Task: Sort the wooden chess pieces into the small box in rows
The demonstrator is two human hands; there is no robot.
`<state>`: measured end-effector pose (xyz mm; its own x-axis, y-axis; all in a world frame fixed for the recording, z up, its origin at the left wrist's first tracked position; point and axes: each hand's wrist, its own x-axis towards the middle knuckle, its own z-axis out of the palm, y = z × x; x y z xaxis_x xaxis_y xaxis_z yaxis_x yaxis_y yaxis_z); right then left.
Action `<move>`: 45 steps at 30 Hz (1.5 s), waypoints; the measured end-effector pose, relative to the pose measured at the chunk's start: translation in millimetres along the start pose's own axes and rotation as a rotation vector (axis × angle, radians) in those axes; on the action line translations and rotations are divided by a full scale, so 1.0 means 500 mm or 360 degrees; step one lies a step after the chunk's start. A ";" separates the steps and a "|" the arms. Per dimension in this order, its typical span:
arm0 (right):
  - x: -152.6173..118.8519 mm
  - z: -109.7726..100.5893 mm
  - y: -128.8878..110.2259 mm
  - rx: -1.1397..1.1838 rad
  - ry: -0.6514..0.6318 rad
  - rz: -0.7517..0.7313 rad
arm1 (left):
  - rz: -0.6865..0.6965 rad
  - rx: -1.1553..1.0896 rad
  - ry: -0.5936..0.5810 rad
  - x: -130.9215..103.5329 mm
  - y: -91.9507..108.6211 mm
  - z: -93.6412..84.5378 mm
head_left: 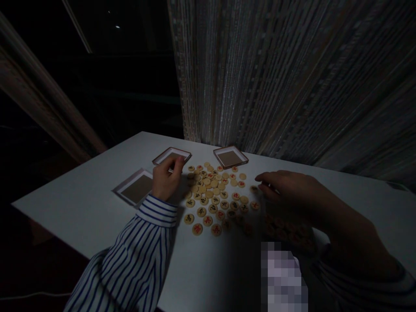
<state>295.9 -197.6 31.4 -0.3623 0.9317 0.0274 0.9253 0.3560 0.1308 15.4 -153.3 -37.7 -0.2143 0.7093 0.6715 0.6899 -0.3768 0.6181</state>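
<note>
Many round wooden pieces [215, 190] with red or black characters lie spread on the white table; some show blank faces. My left hand [167, 177] is at their left edge, beside the open boxes, with its fingers curled together; whatever they may hold is hidden. At the right edge of the pieces is my right hand [286, 188], palm down, thumb and forefinger apart and nothing visible between them. A black-marked piece [254, 189] lies just by its fingertips. In the shadow below my right forearm, more pieces [287, 232] sit grouped in rows.
Two shallow open boxes [230, 157] [172, 151] stand behind the pieces. A third, paler tray [134, 189] lies left of my left wrist. The table [81, 190] ends at the left in a corner; a strip curtain [260, 78] hangs behind. Part of the lower view is pixelated.
</note>
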 end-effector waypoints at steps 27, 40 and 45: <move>0.021 0.018 -0.026 0.0018 -0.0044 -0.0094 | 0.0045 -0.0087 -0.0405 0.052 -0.041 0.033; 0.187 0.003 -0.100 0.0238 0.0003 -0.0352 | -0.0018 0.0121 -0.0699 0.039 -0.093 0.067; 0.274 0.024 -0.137 0.0179 -0.0076 -0.0374 | -0.0069 0.0106 -0.0657 0.031 -0.109 0.076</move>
<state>184.0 -93.5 14.0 -0.5653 0.8240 -0.0382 0.8241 0.5661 0.0172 0.7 -99.0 -76.4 0.0418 0.9080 0.4169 0.7326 -0.3116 0.6052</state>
